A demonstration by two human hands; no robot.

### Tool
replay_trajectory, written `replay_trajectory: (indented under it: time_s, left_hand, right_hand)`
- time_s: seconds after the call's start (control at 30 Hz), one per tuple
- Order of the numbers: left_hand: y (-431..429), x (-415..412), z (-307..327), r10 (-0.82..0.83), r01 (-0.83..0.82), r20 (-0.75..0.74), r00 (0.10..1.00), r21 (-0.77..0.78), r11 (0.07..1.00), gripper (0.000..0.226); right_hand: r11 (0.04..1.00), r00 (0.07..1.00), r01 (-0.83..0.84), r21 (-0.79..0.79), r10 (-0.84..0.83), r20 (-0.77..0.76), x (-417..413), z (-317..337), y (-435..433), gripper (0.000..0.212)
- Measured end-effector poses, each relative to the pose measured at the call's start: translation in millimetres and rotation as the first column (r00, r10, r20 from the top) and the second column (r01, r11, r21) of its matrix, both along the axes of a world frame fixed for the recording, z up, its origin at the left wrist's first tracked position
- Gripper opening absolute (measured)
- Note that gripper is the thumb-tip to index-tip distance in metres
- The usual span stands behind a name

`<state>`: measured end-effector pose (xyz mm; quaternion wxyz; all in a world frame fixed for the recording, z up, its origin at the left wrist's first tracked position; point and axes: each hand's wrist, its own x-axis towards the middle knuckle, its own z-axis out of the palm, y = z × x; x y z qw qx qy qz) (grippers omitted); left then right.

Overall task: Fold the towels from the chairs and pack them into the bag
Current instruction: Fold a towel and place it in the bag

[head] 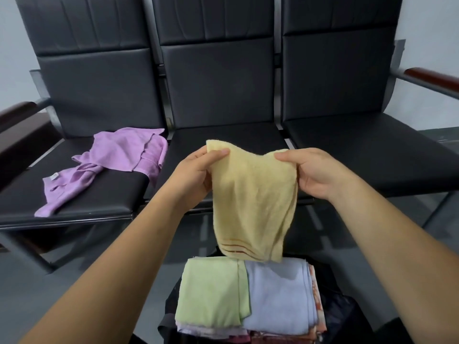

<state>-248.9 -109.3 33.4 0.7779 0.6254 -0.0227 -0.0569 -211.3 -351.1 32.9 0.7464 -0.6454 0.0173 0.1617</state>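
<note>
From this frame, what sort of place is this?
Probably a waiting area or office lobby: a row of three linked black padded chairs with dark wooden armrests, a plain pale wall, grey floor.

The light was soft, even and a little dim, falling mostly from above with no hard-edged shadows. The black chairs (216, 80) carried a dull grey sheen on their backs rather than true glare, and the space beneath the seats lay in murky shade. Pale streaks reflected off the glossy floor (320, 224). The wide lens bowed the chair frames outward towards the edges and stretched the forearms (111, 269) large at the bottom corners. The whole picture was slightly soft; the yellow towel (253, 194) blurred at its lower hem, while the purple towel (124, 150) kept some texture.
</note>
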Motion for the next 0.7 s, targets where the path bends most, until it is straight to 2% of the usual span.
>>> replay_trajectory:
  time_s: [0.13, 0.17, 0.27, 0.43, 0.53, 0.6, 0.7]
  left_hand:
    - [-8, -4, 3, 0.112, -0.111, -0.001, 0.994, -0.102, 0.989, 0.013]
    - [-9, -5, 5, 0.125, -0.121, 0.016, 0.992, -0.131, 0.984, 0.014]
    - [-4, -4, 7, 0.127, -0.117, 0.081, 0.989, -0.109, 0.987, 0.019]
    - [11, -5, 7, 0.005, -0.021, 0.183, 0.983, 0.087, 0.996, 0.02]
    - [15, -4, 7, -0.035, -0.005, 0.206, 0.978, 0.188, 0.982, 0.022]
    - [15, -3, 5, -0.022, -0.029, 0.21, 0.977, 0.232, 0.972, 0.023]
    - [14, -1, 3, 0.022, -0.068, 0.22, 0.975, 0.204, 0.977, 0.021]
  right_hand:
    - [0.937, 0.993, -0.036, 0.347, 0.073, -0.093, -8, 3, 0, 0.031]
    - [0.924, 0.99, -0.066, 0.378, 0.107, -0.09, -11, 2, 1, 0.034]
    - [0.958, 0.98, -0.14, 0.252, 0.171, -0.103, -13, -1, 7, 0.036]
    - [0.961, 0.997, 0.065, 0.268, -0.05, -0.064, -6, -4, 6, 0.026]
    - [0.955, 0.993, 0.116, 0.273, -0.116, -0.016, -3, -3, 6, 0.028]
    - [0.949, 0.995, 0.098, 0.3, -0.103, 0.001, -4, -1, 5, 0.032]
    - [0.959, 0.997, -0.067, 0.275, 0.057, 0.044, -6, 4, 3, 0.037]
